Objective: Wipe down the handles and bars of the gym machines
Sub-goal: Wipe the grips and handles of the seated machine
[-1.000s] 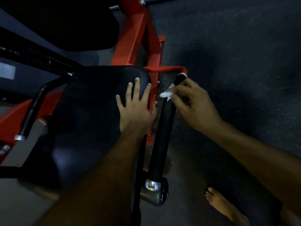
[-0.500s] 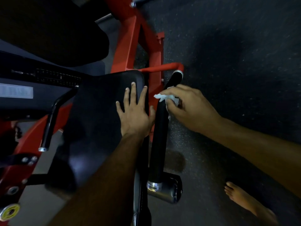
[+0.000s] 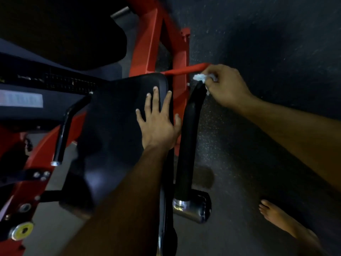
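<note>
Near: bare foot (image 3: 280, 218) on the dark rubber floor (image 3: 276, 52), lower right. Chrome collar (image 3: 181, 204) caps the near end of the black padded handle (image 3: 188, 137), which runs away from the camera along the right edge of the seat pad (image 3: 114, 126).

Left hand (image 3: 158, 124) lies flat on the seat pad, fingers straight and spread, gripping nothing; looks like bracing only.

Far end: right hand (image 3: 227, 85) sits at the top of the handle, fingers curled and pinching a crumpled white tissue (image 3: 200, 77) against the tip, just below the red bar (image 3: 186, 70).

Step, as I read it: wiping the far tip of this handle. Next move likely calls for dragging the tissue down the full length toward the collar with wrap-around contact, then the red bar. The other black handle (image 3: 63, 126), left of the seat, looks untouched.
</note>
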Tool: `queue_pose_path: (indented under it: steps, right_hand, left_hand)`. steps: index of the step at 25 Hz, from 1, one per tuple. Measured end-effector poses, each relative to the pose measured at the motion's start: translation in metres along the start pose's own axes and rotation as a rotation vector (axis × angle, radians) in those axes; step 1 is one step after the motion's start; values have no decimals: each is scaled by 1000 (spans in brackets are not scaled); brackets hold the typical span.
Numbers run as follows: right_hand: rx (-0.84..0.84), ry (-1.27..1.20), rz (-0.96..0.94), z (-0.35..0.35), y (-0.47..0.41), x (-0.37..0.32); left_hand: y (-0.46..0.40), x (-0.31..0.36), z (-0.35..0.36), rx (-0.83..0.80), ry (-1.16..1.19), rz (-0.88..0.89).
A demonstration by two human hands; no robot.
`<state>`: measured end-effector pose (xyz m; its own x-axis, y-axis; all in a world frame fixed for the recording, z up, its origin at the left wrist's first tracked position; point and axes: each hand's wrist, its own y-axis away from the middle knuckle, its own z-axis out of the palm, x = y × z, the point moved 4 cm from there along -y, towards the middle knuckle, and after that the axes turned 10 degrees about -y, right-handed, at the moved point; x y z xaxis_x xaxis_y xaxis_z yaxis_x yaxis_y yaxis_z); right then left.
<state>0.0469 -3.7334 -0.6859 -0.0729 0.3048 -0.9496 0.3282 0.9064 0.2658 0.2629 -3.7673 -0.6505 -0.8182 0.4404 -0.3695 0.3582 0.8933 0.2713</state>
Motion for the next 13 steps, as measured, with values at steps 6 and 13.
queue_pose_path:
  steps: [6, 13]
  right_hand:
    - [-10, -103, -257, 20, 70, -29]
    - [207, -235, 172, 7, 14, 21]
  left_hand:
    - [1, 1, 3, -5, -32, 12]
    - [1, 1, 0, 6, 25, 9]
